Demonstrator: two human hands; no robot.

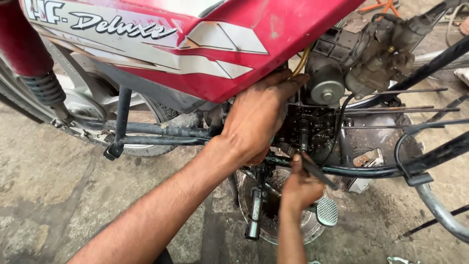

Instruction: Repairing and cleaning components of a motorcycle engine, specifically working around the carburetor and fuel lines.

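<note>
A motorcycle stands over a concrete floor, its red side panel [273, 44] overhead and its opened engine with bare dark gears [308, 127] below. My left hand [256, 117] reaches in under the panel, its grimy fingers laid flat against the engine's upper edge next to a round grey motor housing [325, 83]. Its thumb and palm side are hidden. My right hand [299, 188] sits lower, closed around a thin dark tool [317, 171] whose tip points up at the gear shaft.
A carburettor [381, 49] hangs loose at the upper right. Black frame tubes [439, 156] and thin rods cross the right side. A footpeg [254, 215] and ribbed pedal [327, 211] sit by my right hand. The rear wheel [146, 105] and shock spring [44, 88] are at the left.
</note>
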